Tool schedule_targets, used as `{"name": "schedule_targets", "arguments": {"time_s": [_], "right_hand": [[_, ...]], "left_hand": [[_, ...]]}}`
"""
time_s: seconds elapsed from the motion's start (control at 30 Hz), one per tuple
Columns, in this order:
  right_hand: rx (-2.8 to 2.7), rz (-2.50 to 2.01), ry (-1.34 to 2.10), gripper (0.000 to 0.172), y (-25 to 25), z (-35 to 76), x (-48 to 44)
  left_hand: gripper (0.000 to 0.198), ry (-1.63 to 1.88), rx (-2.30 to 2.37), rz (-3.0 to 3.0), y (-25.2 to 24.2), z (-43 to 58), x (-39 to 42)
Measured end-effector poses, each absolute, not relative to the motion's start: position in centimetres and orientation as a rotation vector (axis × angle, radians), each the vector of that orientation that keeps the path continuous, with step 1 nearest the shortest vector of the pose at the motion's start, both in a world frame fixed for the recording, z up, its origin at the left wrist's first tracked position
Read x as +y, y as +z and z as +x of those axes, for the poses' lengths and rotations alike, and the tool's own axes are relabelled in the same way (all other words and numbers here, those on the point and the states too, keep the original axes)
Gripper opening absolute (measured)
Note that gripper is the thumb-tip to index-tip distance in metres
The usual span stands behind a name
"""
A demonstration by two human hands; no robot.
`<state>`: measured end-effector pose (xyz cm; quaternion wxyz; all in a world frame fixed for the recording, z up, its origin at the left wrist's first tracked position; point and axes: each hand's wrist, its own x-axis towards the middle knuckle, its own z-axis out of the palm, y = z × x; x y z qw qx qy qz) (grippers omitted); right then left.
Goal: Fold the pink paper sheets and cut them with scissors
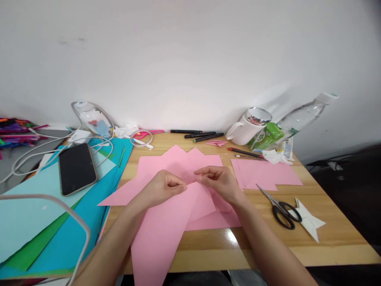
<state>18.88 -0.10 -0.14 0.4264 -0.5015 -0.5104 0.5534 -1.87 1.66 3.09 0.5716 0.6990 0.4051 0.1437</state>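
Quite near, left forearm [114,240] and right forearm [266,240] slant inward over wooden table [214,254]. Between them, from where I stand, folded pink paper [165,232] reaches over near edge. Beyond, left hand [166,186], fingers curled, pinches its upper edge by thumb and forefinger; right hand [219,180], just beside, pinches it too, fingers bent leftward. Behind lie pink sheets [151,167].

I reach in with my left forearm [114,238] and right forearm [269,238], both bare and slanting inward. My left hand [168,186] pinches, thumb against curled fingers; my right hand [219,181] pinches too, fingertips facing the left's, just apart.
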Motion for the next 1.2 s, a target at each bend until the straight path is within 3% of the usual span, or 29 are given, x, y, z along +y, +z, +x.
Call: {"name": "schedule_targets", "arguments": {"time_s": [0.4, 0.63, 0.8, 0.93, 1.2], "right_hand": [[-1.384, -1.163, 1.439, 0.027, -0.1, 18.7, -0.2], [-1.507, -1.378, 1.015, 0.023, 0.1, 21.6, 0.9], [-1.889, -1.369, 0.767, 0.014, 0.7, 21.7, 0.7], [-2.206, -1.246, 0.563, 0.019, 0.8, 20.1, 0.2], [-1.979, -1.341, 0.852, 0.014, 1.8, 20.6, -0.2]], "left_hand": [[0.037, 0.32, 0.997, 1.673, 3.0, -1.6, 1.6], [0.032, 0.296, 1.104, 1.708, 3.1, -3.3, 2.5], [0.029, 0.331, 1.146, 1.697, 2.8, -2.9, 2.2], [0.027, 0.344, 1.123, 1.801, 2.4, -2.1, 1.7], [0.02, 0.485, 1.164, 1.632, 3.3, -2.9, 2.3]]}}
